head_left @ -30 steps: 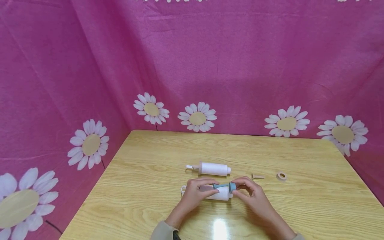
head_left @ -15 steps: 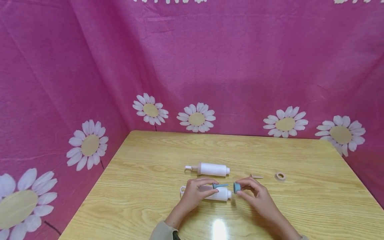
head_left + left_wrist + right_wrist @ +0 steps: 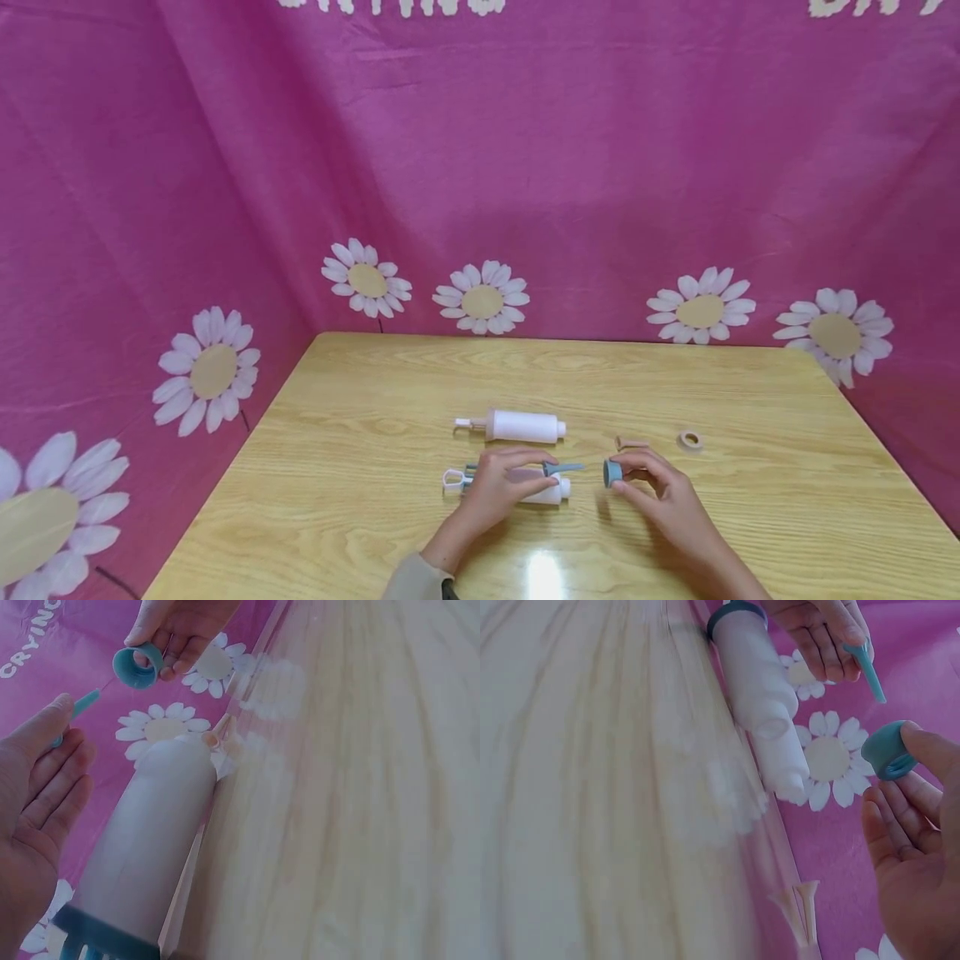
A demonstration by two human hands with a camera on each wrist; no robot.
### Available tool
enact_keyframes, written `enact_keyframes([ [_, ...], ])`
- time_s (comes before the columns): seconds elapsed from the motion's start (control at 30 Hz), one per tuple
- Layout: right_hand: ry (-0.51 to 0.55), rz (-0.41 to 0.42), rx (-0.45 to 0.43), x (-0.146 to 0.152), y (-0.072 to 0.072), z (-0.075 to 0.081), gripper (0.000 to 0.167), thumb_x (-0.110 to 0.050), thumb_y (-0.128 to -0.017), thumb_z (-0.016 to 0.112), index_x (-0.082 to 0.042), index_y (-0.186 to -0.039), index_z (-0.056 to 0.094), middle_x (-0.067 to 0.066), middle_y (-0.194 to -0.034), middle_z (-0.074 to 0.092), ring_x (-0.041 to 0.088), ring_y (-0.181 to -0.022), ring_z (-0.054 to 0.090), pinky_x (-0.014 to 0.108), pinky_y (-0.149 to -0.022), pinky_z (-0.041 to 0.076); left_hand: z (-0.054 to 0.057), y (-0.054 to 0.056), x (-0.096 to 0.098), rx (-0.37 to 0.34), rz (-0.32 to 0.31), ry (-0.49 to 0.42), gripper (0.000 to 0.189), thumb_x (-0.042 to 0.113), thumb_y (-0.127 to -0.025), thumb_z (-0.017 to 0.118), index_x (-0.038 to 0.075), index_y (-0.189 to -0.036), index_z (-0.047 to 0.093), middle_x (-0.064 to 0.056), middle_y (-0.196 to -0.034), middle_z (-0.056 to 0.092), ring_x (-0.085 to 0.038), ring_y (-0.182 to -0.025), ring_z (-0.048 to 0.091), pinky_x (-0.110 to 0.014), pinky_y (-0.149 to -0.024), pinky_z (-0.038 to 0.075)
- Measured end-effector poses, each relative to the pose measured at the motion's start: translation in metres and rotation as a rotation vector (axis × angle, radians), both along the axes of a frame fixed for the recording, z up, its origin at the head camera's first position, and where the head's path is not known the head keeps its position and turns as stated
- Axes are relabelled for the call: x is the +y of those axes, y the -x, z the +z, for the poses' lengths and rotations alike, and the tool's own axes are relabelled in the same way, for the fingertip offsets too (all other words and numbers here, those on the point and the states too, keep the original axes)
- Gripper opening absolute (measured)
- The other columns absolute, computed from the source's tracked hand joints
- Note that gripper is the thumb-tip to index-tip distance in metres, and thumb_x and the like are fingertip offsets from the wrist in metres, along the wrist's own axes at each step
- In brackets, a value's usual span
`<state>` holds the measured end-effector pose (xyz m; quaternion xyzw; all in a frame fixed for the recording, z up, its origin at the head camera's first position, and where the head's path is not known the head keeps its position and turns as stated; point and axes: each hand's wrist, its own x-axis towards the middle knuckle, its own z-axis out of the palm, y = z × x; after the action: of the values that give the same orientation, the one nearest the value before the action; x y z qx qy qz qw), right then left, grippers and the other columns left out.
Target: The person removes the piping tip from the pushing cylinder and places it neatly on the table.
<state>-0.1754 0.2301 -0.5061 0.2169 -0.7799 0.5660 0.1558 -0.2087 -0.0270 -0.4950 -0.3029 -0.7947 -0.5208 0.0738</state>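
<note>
Between thumb and fingertips, my left hand point(image 3: 498, 483) pinches a slim teal nozzle point(image 3: 567, 468), its narrow end pointing right. My right hand point(image 3: 669, 493) pinches a short teal screw ring point(image 3: 612, 474) by its edge, open side toward the nozzle. A gap separates nozzle and ring, also in the left wrist view, where the ring point(image 3: 136, 667) is above and right of the nozzle point(image 3: 85, 703). Beneath my left hand lies a white syringe-like tube point(image 3: 552, 494) with a teal end and white pull handle; the hand partly hides it.
A second white tube point(image 3: 527, 426) with a beige end and handle lies parallel behind. To the right on the wooden table point(image 3: 390, 392) are a beige nozzle point(image 3: 633, 443) and a beige ring point(image 3: 691, 442). Pink flowered cloth point(image 3: 585, 167) hangs behind the table.
The right hand has drawn the teal ring rightward, off the nozzle's narrow end, widening the gap. The left hand keeps its pinch on the nozzle and shifts slightly right over the near tube.
</note>
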Motion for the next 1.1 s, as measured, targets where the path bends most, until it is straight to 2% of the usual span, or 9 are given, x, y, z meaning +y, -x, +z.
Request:
enact_keyframes([
  [0.13, -0.010, -0.021, -0.013, 0.009, -0.004, 0.001, 0.028, 0.007, -0.086, 0.067, 0.003, -0.113, 0.065, -0.004, -0.112, 0.063, -0.002, -0.094, 0.060, 0.011, -0.086, 0.050, -0.001, 0.000, 0.006, -0.006, -0.008, -0.012, 0.022, 0.024, -0.082, 0.078, 0.015, -0.103, 0.076, -0.002, -0.106, 0.076, -0.012, -0.102, 0.071, -0.024, -0.095, 0.053],
  [0.3, -0.016, -0.040, -0.048, 0.019, -0.008, 0.001, 0.026, 0.006, -0.087, 0.066, 0.001, -0.112, 0.065, -0.014, -0.110, 0.061, -0.002, -0.093, 0.060, 0.011, -0.085, 0.050, -0.001, -0.001, 0.013, 0.007, -0.021, -0.003, 0.022, 0.023, -0.082, 0.078, 0.015, -0.103, 0.076, -0.002, -0.107, 0.076, -0.012, -0.102, 0.071, -0.023, -0.095, 0.053],
  [0.63, -0.101, -0.164, -0.152, 0.043, -0.017, 0.001, 0.023, -0.005, -0.090, 0.067, -0.003, -0.113, 0.065, -0.017, -0.110, 0.060, -0.005, -0.093, 0.059, 0.008, -0.084, 0.049, -0.002, -0.001, 0.029, 0.040, -0.080, -0.036, 0.022, 0.022, -0.084, 0.076, 0.013, -0.104, 0.075, -0.003, -0.106, 0.076, -0.014, -0.102, 0.071, -0.023, -0.095, 0.053],
  [0.87, -0.120, -0.198, -0.106, 0.060, -0.021, -0.001, 0.024, 0.000, -0.089, 0.067, -0.004, -0.112, 0.065, -0.011, -0.111, 0.062, -0.007, -0.095, 0.059, 0.007, -0.084, 0.048, -0.001, -0.003, 0.044, 0.116, -0.109, -0.051, 0.021, 0.020, -0.084, 0.076, 0.012, -0.102, 0.075, -0.003, -0.103, 0.077, -0.014, -0.099, 0.072, -0.021, -0.092, 0.055],
  [1.1, -0.120, -0.221, -0.080, 0.071, -0.024, -0.003, 0.026, 0.004, -0.087, 0.067, 0.002, -0.113, 0.064, -0.023, -0.109, 0.059, -0.008, -0.094, 0.058, 0.006, -0.084, 0.048, -0.001, -0.005, 0.055, 0.150, -0.115, -0.038, 0.021, 0.020, -0.082, 0.077, 0.013, -0.102, 0.075, -0.002, -0.102, 0.077, -0.013, -0.097, 0.072, -0.019, -0.090, 0.054],
])
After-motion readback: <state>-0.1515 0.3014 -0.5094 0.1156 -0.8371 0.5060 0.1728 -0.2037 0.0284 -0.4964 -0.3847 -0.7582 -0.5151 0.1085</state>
